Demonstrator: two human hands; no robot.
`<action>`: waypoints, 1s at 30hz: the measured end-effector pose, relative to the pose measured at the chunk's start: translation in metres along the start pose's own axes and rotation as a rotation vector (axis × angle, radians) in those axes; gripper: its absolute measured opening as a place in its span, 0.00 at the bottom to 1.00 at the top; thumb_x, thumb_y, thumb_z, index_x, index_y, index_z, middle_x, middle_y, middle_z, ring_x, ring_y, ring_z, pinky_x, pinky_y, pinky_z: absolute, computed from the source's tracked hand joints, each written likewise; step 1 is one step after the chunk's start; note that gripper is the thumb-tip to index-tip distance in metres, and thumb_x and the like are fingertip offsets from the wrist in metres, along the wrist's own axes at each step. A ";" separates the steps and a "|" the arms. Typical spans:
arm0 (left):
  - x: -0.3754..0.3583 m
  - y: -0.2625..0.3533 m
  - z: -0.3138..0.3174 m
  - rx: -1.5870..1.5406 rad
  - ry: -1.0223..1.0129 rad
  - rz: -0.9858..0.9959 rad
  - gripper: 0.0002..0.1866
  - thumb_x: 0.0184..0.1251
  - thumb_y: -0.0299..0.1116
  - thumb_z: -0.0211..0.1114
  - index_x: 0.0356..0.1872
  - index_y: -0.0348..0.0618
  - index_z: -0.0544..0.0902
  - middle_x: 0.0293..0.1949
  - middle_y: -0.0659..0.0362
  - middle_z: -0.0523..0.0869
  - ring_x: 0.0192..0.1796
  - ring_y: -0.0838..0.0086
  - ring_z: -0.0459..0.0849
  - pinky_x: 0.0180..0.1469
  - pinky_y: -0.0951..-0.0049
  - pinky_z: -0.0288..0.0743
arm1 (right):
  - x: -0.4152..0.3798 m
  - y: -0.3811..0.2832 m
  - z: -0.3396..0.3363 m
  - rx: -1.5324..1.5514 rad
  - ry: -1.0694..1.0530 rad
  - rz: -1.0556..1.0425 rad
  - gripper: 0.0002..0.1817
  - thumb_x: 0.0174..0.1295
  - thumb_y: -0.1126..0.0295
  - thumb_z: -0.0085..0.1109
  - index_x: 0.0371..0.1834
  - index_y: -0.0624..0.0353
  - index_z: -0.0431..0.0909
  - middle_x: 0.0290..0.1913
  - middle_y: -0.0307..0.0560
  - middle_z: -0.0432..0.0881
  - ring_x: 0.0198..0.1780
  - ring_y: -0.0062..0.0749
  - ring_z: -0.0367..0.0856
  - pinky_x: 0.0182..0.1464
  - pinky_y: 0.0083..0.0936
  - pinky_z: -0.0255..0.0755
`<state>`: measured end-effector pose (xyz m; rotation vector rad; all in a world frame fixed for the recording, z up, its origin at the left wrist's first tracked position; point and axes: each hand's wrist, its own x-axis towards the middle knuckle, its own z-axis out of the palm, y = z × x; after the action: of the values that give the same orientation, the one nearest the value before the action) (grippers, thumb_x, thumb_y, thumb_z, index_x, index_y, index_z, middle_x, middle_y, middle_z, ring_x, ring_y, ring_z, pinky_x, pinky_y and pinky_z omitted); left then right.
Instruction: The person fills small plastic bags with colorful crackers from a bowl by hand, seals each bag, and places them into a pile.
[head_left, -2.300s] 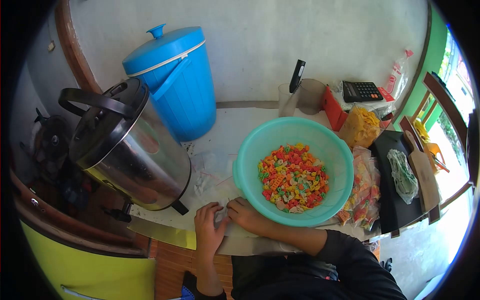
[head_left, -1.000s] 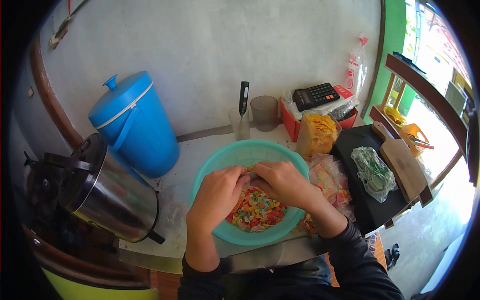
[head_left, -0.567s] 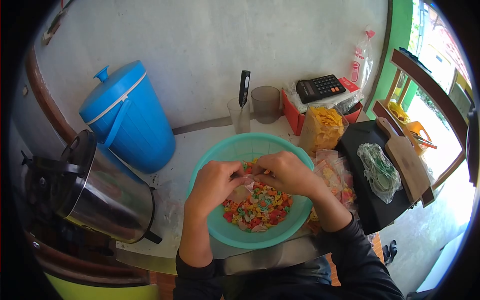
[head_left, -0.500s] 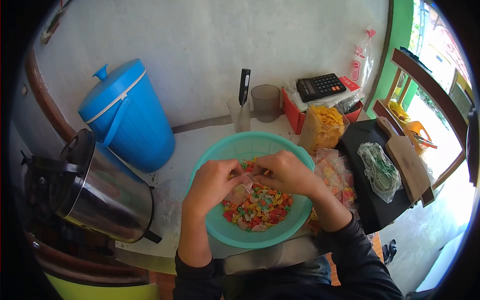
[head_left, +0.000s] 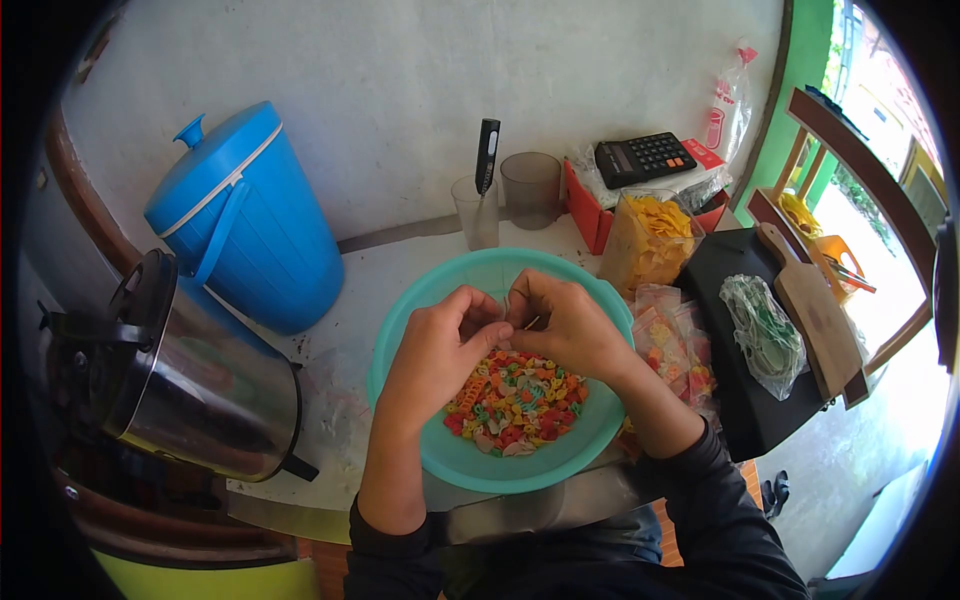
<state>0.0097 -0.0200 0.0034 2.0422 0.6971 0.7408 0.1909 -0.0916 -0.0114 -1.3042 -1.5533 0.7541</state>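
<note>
Over a turquoise plastic basin (head_left: 400,440), my left hand (head_left: 440,345) and my right hand (head_left: 570,325) meet with their fingertips pinched together. Between them is a small clear plastic bag (head_left: 505,304), mostly hidden by the fingers. Below the hands, small colourful snack pieces (head_left: 515,410) in red, yellow, orange and green cover the basin's floor. Beside the basin on the right, under my right forearm, lie several filled clear packets (head_left: 672,345) of similar pieces.
A blue lidded cooler (head_left: 250,220) and a steel pot with a black lid (head_left: 215,370) stand left. Behind the basin are two cups (head_left: 532,190), a container of yellow chips (head_left: 655,240) and a calculator (head_left: 645,158) on a red box. A wooden board (head_left: 810,310) lies right.
Both hands have risen slightly and moved away from me, still pinched together. The plastic bag, earlier visible below the fingers, is now mostly hidden. The view has shifted a little.
</note>
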 end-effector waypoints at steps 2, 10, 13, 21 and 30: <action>0.001 -0.008 -0.002 -0.064 -0.003 -0.020 0.10 0.68 0.27 0.73 0.43 0.32 0.83 0.37 0.54 0.91 0.37 0.72 0.89 0.42 0.72 0.82 | 0.001 0.001 0.000 0.084 -0.025 0.020 0.16 0.60 0.80 0.73 0.40 0.60 0.71 0.36 0.35 0.80 0.40 0.19 0.83 0.41 0.20 0.78; 0.002 -0.005 -0.006 -0.170 -0.047 -0.080 0.09 0.71 0.24 0.70 0.47 0.33 0.83 0.40 0.60 0.88 0.42 0.80 0.86 0.46 0.77 0.81 | 0.003 0.010 0.001 0.416 -0.046 0.042 0.16 0.59 0.82 0.71 0.40 0.61 0.70 0.34 0.37 0.80 0.39 0.19 0.81 0.42 0.21 0.77; 0.000 -0.007 -0.010 -0.192 -0.068 -0.075 0.10 0.71 0.25 0.70 0.48 0.33 0.83 0.39 0.58 0.89 0.40 0.79 0.87 0.45 0.75 0.82 | 0.003 0.009 0.000 0.454 -0.093 0.035 0.16 0.60 0.82 0.71 0.40 0.61 0.70 0.35 0.38 0.80 0.40 0.19 0.82 0.43 0.20 0.78; -0.001 -0.010 -0.008 -0.165 -0.081 -0.041 0.09 0.72 0.27 0.69 0.47 0.33 0.84 0.38 0.57 0.90 0.39 0.77 0.88 0.44 0.75 0.82 | 0.004 0.013 0.000 0.491 -0.078 -0.007 0.16 0.60 0.80 0.74 0.37 0.61 0.71 0.34 0.38 0.81 0.40 0.19 0.82 0.42 0.20 0.78; 0.000 -0.006 -0.003 -0.039 -0.014 -0.040 0.06 0.72 0.24 0.67 0.44 0.32 0.84 0.35 0.59 0.89 0.38 0.79 0.87 0.43 0.77 0.82 | 0.002 0.006 0.002 0.137 0.055 -0.037 0.14 0.56 0.78 0.74 0.35 0.64 0.74 0.31 0.41 0.83 0.33 0.21 0.79 0.35 0.25 0.75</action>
<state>0.0060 -0.0154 -0.0005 1.9912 0.7082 0.7118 0.1913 -0.0877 -0.0173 -1.1829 -1.4527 0.7809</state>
